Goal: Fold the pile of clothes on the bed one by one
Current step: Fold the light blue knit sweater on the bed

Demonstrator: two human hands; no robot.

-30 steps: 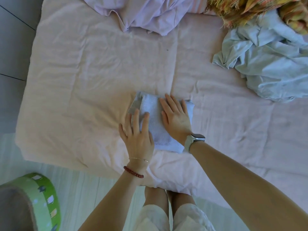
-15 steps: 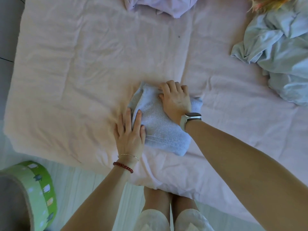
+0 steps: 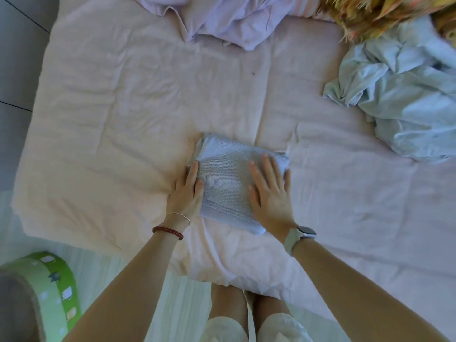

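Observation:
A small light-blue knitted garment (image 3: 225,178) lies folded into a compact rectangle near the front edge of the pale pink bed (image 3: 118,114). My left hand (image 3: 187,191) rests flat against its left edge, fingers together. Flat on the right half of the garment lies my right hand (image 3: 270,193), fingers spread, a watch on that wrist. Neither hand grips the cloth. Unfolded clothes lie further back: a lilac garment (image 3: 229,18) at the top middle, a crumpled pale blue one (image 3: 404,95) at the right, and an orange-yellow fringed piece (image 3: 380,13) at the top right.
The bed's front edge runs just in front of my legs. A green round container (image 3: 53,285) stands on the pale floor at the lower left. Grey floor tiles show along the left side of the bed.
My right hand has come back from the far edge of the folded garment and now lies flat on its right half. My left hand stayed at the left edge.

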